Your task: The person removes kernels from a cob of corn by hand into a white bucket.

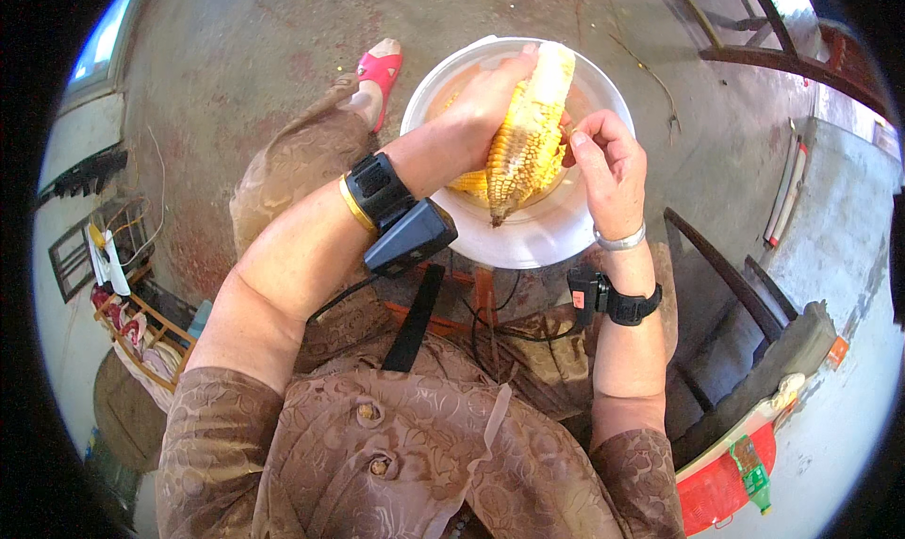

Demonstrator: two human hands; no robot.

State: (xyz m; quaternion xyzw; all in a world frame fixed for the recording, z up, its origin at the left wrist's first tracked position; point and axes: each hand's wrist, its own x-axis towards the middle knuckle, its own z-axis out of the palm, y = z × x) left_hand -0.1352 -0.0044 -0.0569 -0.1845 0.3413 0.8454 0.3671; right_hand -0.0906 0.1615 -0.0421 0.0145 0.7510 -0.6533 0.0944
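My left hand [491, 104] is closed around an ear of corn [520, 153], held over a large white basin [523, 249]. The upper part of the ear is bare pale cob; yellow kernels with a brownish, darkened patch cover the lower part, down to a dark tip. Another piece of corn [469, 182] shows in the basin below the held ear. At the ear's right side is my right hand [609, 160], thumb and forefinger pinched together near the kernels. Whether a kernel is between them is hard to tell.
The basin rests above an orange-red frame [484, 295] in front of my lap. Dark wooden furniture [735, 274] stands to the right, with a red basin [728, 482] and a green plastic bottle [753, 475] lower down. A bamboo rack [152, 323] holding cloth is at the left.
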